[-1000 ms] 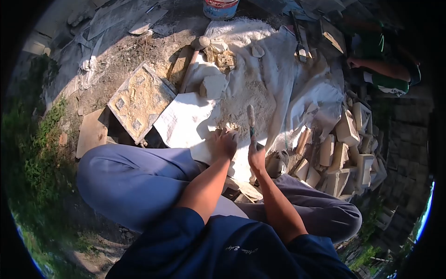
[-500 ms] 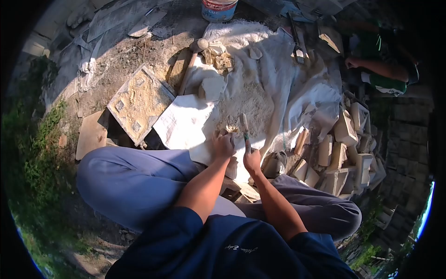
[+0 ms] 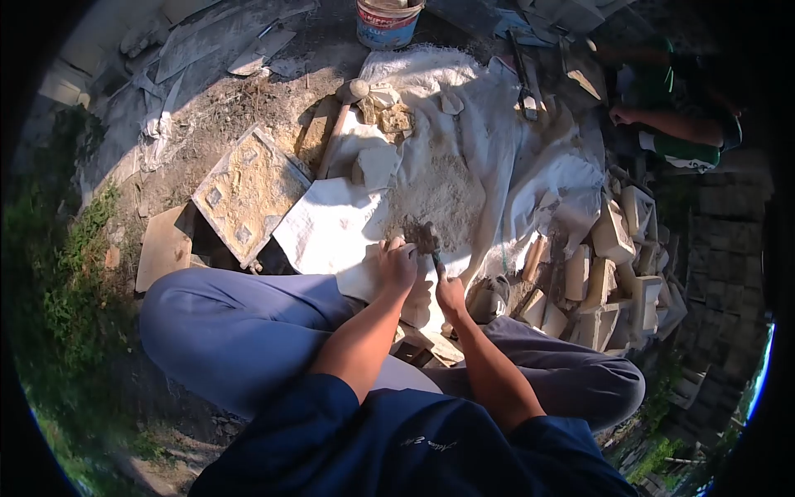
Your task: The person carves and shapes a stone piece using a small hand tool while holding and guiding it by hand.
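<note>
My right hand (image 3: 450,295) is wrapped round the handle of a small hammer (image 3: 428,239), whose dark head lies over the dusty sheet just right of my left fingers. My left hand (image 3: 398,262) is closed, its fingertips beside the hammer head; whatever they pinch is too small or hidden to make out. Both hands are above a white sheet (image 3: 331,217) covered in stone dust and chips. A pale stone block (image 3: 377,167) rests on the sheet beyond my left hand.
A square dust-covered slab (image 3: 251,195) lies to the left. Beyond are a long-handled mallet (image 3: 358,88), rough stone lumps (image 3: 397,119) and a bucket (image 3: 387,26). Cut stone blocks (image 3: 613,232) are piled on the right. Another person's arm (image 3: 671,124) shows at upper right.
The hammer head has turned and shifted slightly left and down, towards my left fingers. The pale piece seen at my left fingertips no longer shows clearly.
</note>
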{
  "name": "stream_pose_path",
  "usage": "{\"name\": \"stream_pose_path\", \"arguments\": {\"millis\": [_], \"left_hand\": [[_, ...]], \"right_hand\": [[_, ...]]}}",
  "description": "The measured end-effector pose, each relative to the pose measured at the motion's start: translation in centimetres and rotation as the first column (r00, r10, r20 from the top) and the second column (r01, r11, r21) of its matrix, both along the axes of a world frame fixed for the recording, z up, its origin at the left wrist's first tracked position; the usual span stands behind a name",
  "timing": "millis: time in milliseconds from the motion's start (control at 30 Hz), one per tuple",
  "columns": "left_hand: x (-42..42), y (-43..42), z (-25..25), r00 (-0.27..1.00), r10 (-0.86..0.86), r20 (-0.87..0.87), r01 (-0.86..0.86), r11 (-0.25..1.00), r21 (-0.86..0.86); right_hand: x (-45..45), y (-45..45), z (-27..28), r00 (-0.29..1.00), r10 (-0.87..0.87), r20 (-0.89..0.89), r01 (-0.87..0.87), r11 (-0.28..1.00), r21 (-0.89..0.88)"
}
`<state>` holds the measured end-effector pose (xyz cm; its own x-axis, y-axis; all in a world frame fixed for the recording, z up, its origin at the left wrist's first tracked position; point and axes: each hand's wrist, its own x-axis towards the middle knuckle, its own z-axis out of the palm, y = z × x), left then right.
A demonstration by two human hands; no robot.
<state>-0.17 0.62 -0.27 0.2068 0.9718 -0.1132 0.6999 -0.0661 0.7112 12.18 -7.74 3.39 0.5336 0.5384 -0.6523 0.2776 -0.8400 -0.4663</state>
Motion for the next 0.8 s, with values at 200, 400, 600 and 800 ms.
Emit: {"name": "stream_pose_path", "arguments": {"millis": [200, 400, 600, 800], "left_hand": [[1.1, -0.5, 0.2, 0.99, 0.067, -0.126, -0.041, 0.979, 0.199], [0.6, -1.2, 0.0, 0.993, 0.019, -0.119, 0.0, 0.988, 0.156], [0.5, -1.5, 0.1, 0.988, 0.019, -0.153, 0.018, 0.972, 0.236], [-0.4, -1.2, 0.5, 0.981, 0.032, -0.191, 0.002, 0.984, 0.175]], "right_hand": [[1.2, 0.0, -2.7, 0.986, -0.113, -0.12, 0.125, 0.987, 0.099], [1.0, -0.7, -4.2, 0.989, -0.149, 0.007, 0.145, 0.973, 0.182], [0.1, 1.6, 3.4, 0.997, -0.081, 0.0, 0.079, 0.967, 0.243], [-1.7, 0.4, 2.8, 0.998, 0.018, 0.058, -0.025, 0.991, 0.128]]}}
